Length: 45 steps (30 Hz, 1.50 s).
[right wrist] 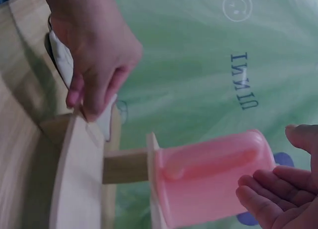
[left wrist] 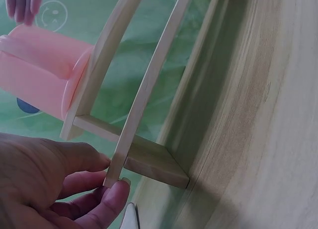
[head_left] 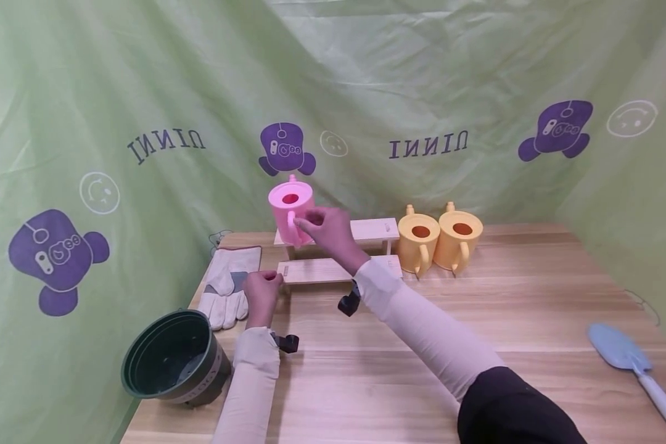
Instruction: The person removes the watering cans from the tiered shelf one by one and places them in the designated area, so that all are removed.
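Note:
A pink watering can [head_left: 284, 214] stands upright on the left end of the upper board of a small two-tier wooden shelf [head_left: 322, 269]. In the head view my right hand [head_left: 333, 231] is beside the can's handle. The right wrist view shows the right hand's fingers [right wrist: 271, 194] loosely extended next to the can, with the thumb apart and not wrapped round it. My left hand [head_left: 263, 290] pinches the left end of the lower board between thumb and fingers, seen close up in the left wrist view [left wrist: 79, 184].
Two yellow watering cans [head_left: 419, 242] stand against the shelf's right side. White-and-grey work gloves [head_left: 230, 287] lie at its left, behind a dark green pot [head_left: 172, 357]. A light blue trowel [head_left: 621, 348] rests at the table's right edge. A green curtain [head_left: 366, 74] hangs behind.

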Each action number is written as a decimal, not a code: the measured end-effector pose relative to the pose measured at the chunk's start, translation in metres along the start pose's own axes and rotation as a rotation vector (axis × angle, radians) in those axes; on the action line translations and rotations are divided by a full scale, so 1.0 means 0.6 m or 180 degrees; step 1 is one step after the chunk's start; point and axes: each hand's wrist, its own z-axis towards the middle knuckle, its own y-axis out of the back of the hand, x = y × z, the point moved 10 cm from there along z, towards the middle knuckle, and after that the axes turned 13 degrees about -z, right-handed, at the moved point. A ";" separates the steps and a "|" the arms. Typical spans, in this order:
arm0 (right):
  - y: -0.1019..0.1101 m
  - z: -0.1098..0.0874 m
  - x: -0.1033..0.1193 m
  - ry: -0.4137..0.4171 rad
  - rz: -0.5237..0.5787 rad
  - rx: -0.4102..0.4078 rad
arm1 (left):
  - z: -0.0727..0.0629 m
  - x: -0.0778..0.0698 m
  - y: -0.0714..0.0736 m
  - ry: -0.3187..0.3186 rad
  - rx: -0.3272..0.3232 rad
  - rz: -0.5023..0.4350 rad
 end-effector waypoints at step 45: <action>0.098 -0.070 -0.090 -0.0064 -0.0173 -0.0399 | -0.001 -0.006 0.004 -0.0116 -0.0071 0.0074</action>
